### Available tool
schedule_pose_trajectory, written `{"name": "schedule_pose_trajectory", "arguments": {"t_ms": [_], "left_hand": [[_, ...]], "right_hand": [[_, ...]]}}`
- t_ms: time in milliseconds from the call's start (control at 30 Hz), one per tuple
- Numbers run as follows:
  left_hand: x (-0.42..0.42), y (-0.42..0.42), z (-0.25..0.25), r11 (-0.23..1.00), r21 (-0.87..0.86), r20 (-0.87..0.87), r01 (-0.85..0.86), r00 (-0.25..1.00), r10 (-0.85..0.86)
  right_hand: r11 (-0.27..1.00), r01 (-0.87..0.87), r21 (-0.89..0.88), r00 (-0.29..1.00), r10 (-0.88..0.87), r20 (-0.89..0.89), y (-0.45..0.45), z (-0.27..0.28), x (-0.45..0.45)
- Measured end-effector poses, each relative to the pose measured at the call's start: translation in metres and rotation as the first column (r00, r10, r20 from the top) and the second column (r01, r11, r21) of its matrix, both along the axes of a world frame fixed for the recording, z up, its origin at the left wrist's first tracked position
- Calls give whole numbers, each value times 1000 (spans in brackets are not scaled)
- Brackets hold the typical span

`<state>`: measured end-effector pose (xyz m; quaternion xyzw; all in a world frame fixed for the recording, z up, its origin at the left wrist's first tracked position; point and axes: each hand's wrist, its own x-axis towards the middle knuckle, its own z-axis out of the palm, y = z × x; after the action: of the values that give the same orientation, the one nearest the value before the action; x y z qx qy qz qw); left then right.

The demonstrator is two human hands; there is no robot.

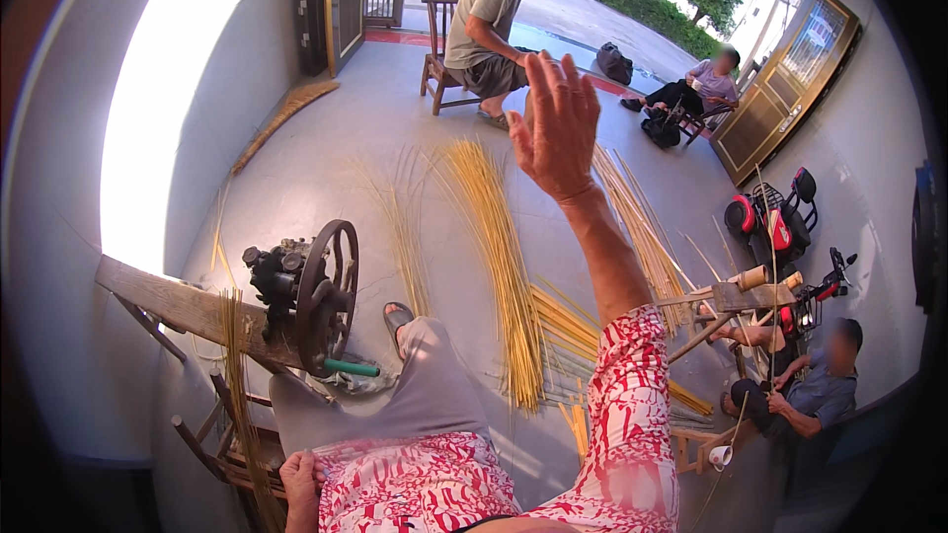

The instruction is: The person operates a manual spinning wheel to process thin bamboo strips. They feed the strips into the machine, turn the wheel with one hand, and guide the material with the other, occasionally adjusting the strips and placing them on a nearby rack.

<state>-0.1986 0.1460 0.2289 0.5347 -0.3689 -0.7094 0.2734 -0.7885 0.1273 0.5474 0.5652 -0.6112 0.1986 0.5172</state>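
My right hand (555, 129) is raised in front of me with its fingers apart and nothing in it. Low in the picture, my left hand (300, 472) has its fingers curled on the hem of the red-and-white patterned shirt (415, 474). A long bundle of thin bamboo strips (498, 266) lies on the floor beyond my knees. To my left, a hand-cranked machine with an iron flywheel (326, 296) and a green handle (352, 368) is mounted on a wooden bench (185, 303). Thin strips (235, 355) hang over that bench, near a wooden chair (222, 437).
A seated person (485, 22) faces the doorway; another (711, 85) sits near the door (789, 96). At right, a person (822, 385) handles a long strip beside a wooden trestle (748, 296). More strips (644, 229) cover the floor. A red scooter (778, 226) and a broom (285, 118) stand farther off.
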Motion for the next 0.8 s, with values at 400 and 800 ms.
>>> {"name": "schedule_pose_trajectory", "arguments": {"t_ms": [400,800], "left_hand": [[-9,-4,26,886,-340,265,314,936,-230],[12,-50,25,892,-446,364,74,925,105]], "right_hand": [[876,195,-441,978,-141,152,-12,77,-43],[858,-398,324,461,-119,880,-18,-244,98]]}}
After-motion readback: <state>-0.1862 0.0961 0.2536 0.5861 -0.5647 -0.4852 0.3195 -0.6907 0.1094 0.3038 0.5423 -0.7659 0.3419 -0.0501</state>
